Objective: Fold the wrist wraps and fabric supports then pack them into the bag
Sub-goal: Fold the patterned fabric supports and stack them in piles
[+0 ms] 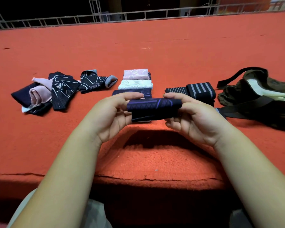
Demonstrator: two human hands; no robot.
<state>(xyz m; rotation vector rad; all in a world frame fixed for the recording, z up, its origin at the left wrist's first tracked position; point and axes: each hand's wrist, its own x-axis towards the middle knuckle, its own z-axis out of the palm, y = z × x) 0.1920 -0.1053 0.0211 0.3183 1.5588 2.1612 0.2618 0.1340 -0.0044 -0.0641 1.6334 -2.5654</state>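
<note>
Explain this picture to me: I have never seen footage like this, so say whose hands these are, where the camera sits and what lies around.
There is no machine: a person wears one camera on the head, looking down. The left hand and right hand hold a folded dark navy fabric support with purple lines above the orange-red carpeted surface. Beyond lie a folded pink, white and navy stack, rolled black grey-striped wrist wraps, an unfolded dark and pink pile at left, and an open olive-brown bag at right.
</note>
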